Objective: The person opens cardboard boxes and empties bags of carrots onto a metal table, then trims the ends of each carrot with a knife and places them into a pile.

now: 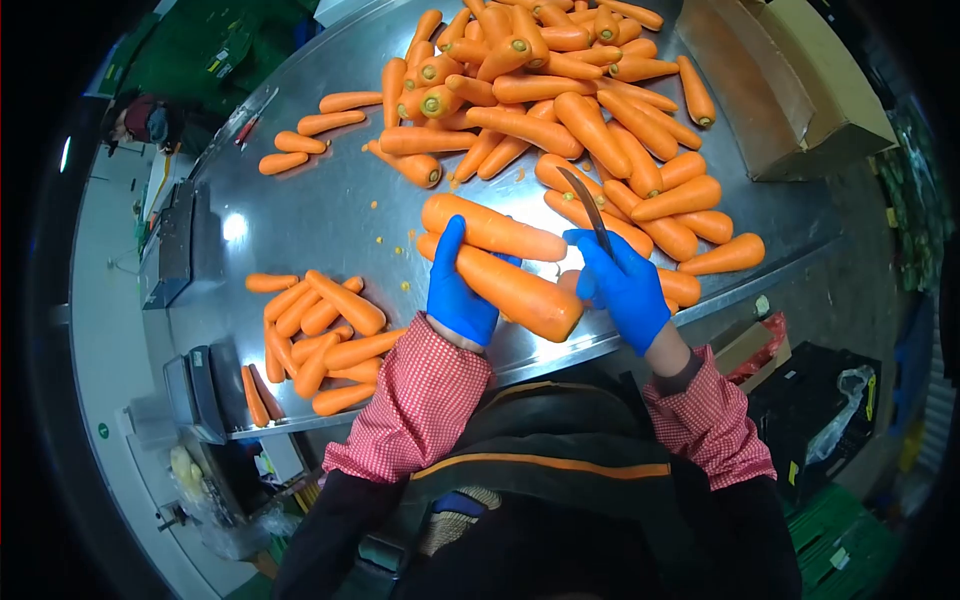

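Note:
Over the middle of the metal table [330, 220], my left hand [462, 295], in a blue glove, is wrapped round large carrots [515, 290], two of them plainly visible side by side. My right hand [622, 285], also gloved in blue, grips a small knife [588, 205] whose dark curved blade points up and away. The fingers of that hand are close to the right ends of the held carrots. A big heap of carrots [530, 70] lies at the far side and stretches down to the right, behind my right hand.
A smaller pile of carrots [320, 340] lies at the near left, and a few carrots [290, 142] at the far left. An open cardboard box [790, 90] stands at the far right. Dark devices [190, 390] are along the left edge. Another person [140, 120] is at the upper left.

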`<action>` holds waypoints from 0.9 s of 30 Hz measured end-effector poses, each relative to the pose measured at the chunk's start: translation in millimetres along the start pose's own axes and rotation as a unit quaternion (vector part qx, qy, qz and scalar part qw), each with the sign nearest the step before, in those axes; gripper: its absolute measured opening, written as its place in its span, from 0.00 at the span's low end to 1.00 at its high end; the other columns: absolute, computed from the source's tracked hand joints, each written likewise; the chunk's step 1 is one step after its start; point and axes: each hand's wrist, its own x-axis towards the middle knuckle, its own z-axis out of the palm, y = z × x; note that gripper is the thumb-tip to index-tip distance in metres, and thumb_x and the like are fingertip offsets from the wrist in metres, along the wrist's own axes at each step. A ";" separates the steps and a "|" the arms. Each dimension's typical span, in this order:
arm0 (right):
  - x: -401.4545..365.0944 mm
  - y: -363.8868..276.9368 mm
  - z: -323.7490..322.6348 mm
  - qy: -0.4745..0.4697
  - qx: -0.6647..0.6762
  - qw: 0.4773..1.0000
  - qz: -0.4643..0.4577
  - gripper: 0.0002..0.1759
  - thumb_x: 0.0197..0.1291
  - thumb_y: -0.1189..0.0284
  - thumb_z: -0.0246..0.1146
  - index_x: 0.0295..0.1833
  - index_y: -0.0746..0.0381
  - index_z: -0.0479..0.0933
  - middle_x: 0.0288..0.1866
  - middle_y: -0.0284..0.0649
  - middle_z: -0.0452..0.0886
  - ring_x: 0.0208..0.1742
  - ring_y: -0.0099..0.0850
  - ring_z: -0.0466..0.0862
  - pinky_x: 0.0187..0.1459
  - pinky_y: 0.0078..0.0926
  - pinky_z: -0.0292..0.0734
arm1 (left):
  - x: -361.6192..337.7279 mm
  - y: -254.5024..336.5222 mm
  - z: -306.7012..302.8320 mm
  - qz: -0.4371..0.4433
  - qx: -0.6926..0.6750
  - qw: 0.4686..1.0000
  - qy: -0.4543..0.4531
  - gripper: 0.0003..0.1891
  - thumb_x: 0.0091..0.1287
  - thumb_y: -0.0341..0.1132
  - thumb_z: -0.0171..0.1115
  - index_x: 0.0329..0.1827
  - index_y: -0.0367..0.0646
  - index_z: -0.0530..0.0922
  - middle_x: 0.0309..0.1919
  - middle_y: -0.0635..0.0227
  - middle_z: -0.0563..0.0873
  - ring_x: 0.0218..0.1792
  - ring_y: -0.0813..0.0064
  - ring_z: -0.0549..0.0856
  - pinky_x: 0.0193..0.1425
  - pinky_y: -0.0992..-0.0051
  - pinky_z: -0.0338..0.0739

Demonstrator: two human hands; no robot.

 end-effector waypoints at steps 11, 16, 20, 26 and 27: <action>33.9 14.0 39.5 -0.087 -0.049 0.995 0.019 0.29 0.62 0.54 0.63 0.61 0.64 0.74 0.38 0.37 0.81 0.35 0.20 0.79 0.34 0.17 0.74 | -9.2 16.1 -27.9 0.032 0.006 0.993 0.112 0.29 0.63 0.50 0.66 0.60 0.40 0.69 0.50 0.57 0.80 0.48 0.63 0.82 0.56 0.64 0.79; 27.4 9.9 58.8 -0.167 -0.162 0.969 0.079 0.31 0.59 0.53 0.66 0.57 0.67 0.74 0.32 0.36 0.80 0.22 0.19 0.74 0.22 0.16 0.70 | -16.9 39.3 -60.7 0.079 -0.073 0.990 0.091 0.31 0.62 0.50 0.66 0.61 0.40 0.69 0.50 0.56 0.80 0.52 0.59 0.81 0.60 0.61 0.77; 32.9 16.5 76.5 -0.232 -0.093 0.964 0.093 0.32 0.57 0.55 0.68 0.58 0.67 0.74 0.32 0.37 0.82 0.21 0.17 0.74 0.20 0.14 0.68 | -27.0 49.4 -60.1 0.123 -0.092 0.980 0.125 0.30 0.63 0.51 0.64 0.61 0.40 0.69 0.53 0.55 0.79 0.55 0.57 0.79 0.64 0.60 0.74; 32.1 -16.1 33.0 -0.118 0.005 0.990 0.076 0.25 0.56 0.63 0.69 0.56 0.64 0.75 0.34 0.38 0.84 0.24 0.19 0.77 0.21 0.15 0.70 | -42.1 140.8 -136.6 0.305 -0.061 0.937 0.160 0.29 0.68 0.53 0.55 0.62 0.39 0.70 0.56 0.57 0.78 0.56 0.59 0.78 0.65 0.63 0.73; 27.5 -28.7 15.6 -0.060 0.024 0.996 0.057 0.22 0.58 0.63 0.66 0.55 0.64 0.75 0.35 0.38 0.84 0.25 0.19 0.77 0.23 0.14 0.70 | -51.2 159.9 -150.5 0.321 -0.037 0.921 0.219 0.29 0.69 0.53 0.54 0.62 0.38 0.69 0.56 0.57 0.78 0.56 0.59 0.78 0.64 0.63 0.74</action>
